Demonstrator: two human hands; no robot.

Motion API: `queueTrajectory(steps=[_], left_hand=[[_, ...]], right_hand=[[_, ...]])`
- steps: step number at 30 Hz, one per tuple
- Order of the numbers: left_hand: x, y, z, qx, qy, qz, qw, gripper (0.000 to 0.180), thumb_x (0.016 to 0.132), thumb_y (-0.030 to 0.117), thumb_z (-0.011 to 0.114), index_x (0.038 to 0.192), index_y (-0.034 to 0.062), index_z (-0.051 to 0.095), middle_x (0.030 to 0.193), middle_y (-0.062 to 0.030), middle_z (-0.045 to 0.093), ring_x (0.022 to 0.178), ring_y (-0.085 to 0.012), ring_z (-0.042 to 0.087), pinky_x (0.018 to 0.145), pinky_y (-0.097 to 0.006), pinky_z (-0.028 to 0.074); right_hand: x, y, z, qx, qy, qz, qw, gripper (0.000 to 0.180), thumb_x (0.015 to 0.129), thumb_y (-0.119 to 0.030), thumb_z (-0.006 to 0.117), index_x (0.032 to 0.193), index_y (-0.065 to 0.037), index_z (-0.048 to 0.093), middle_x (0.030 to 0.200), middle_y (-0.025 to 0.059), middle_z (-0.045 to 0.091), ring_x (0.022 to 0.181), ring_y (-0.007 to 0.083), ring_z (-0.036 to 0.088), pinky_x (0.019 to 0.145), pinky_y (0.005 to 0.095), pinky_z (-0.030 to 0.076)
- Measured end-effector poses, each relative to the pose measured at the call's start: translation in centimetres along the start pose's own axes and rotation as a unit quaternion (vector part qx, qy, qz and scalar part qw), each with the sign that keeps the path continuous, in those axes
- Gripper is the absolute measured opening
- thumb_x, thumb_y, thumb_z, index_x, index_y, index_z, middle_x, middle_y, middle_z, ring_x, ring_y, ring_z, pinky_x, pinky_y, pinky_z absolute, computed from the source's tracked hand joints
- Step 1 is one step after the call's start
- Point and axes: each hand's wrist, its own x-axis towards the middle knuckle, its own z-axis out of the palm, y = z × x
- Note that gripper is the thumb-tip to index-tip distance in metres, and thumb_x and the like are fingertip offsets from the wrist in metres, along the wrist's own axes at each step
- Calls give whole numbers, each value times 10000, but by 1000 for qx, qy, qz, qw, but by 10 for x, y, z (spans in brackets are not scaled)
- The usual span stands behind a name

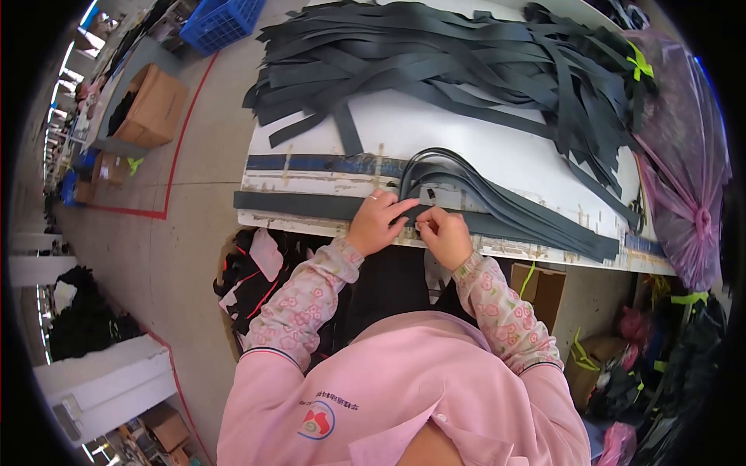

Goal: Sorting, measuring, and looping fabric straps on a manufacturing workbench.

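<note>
A long dark grey strap [295,205] lies flat along the near edge of the white table. My left hand [374,224] rests on it, fingers stretched toward the right and a ring on one finger. Close beside it, my right hand [445,236] is closed, thumb and fingertips pinched together over the strap; whatever sits in the pinch is too small to make out. A bundle of folded grey straps [497,203] arches up just beyond my fingertips and runs off to the right, its cut ends fanned at the table edge.
A large heap of loose grey straps [412,62] covers the far part of the white table [466,140]. A tied pink plastic bag [684,171] hangs at the right. Below the table stand a carton [540,293] and dark fabric pieces [268,268]. Leftward are a cardboard box [155,109] and a blue crate [221,23].
</note>
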Motion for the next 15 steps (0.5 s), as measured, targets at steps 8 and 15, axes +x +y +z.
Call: queueTrajectory(steps=[8,15], left_hand=[[-11,-7,-3,-8,22,-7,1000,482,769,67,725,1238,163,674,783,-50,472,793,-266,472,717,-375,427],[-6,-3,-2,0,0,-8,1000,460,781,85,713,1233,158,669,812,-56,489,825,-272,489,747,-382,441]], right_hand=[[2,-14,21,-43,7,11,999,69,838,-164,684,867,-102,697,649,53,662,593,247,636,751,373,443],[3,1,19,-16,13,46,999,101,838,-144,690,907,-71,700,688,86,681,604,223,651,676,363,481]])
